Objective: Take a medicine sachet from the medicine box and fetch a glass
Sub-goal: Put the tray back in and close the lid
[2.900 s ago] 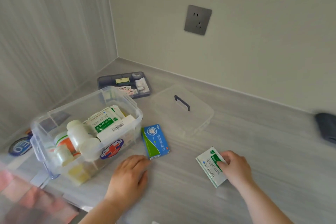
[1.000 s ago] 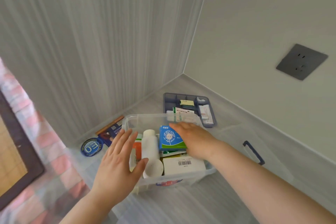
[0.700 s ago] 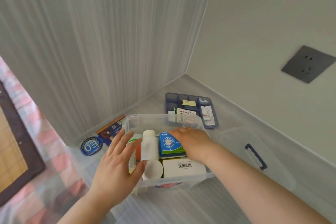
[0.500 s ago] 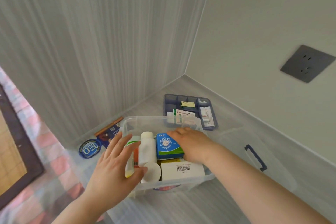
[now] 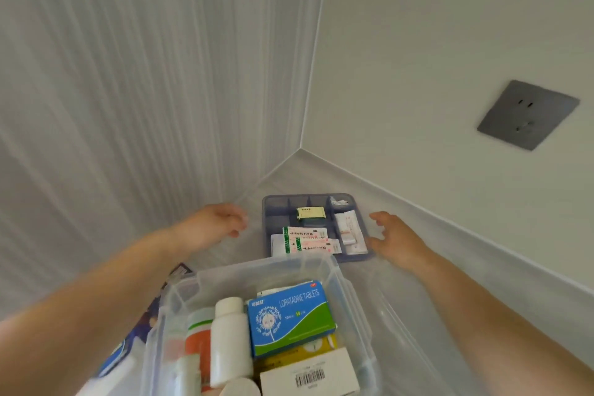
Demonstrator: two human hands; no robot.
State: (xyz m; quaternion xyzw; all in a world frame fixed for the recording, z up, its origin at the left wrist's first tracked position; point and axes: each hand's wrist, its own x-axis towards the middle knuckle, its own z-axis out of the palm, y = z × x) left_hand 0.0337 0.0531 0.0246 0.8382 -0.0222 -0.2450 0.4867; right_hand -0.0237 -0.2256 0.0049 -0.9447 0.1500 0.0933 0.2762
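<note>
The clear plastic medicine box (image 5: 337, 270) stands open at the bottom of the view, with a blue Loratadine carton (image 5: 291, 315), white bottles (image 5: 229, 334) and a white barcoded carton (image 5: 308, 374) inside. Behind it, in the counter's corner, lies a blue-grey divided tray (image 5: 276, 202) holding plasters and small packets. My left hand (image 5: 213, 227) hovers open just left of the tray. My right hand (image 5: 393, 238) is open at the tray's right edge, fingers spread. No sachet and no glass are in view.
Two walls meet right behind the tray. A grey wall socket (image 5: 527, 114) sits on the right wall. The box's clear lid (image 5: 405, 331) lies on the counter to the right of the box. Blue-printed items (image 5: 112, 360) lie left of the box.
Both hands have left the medicine box and reached past it to either side of the blue-grey tray. The blue carton now lies in the box. The view has moved forward.
</note>
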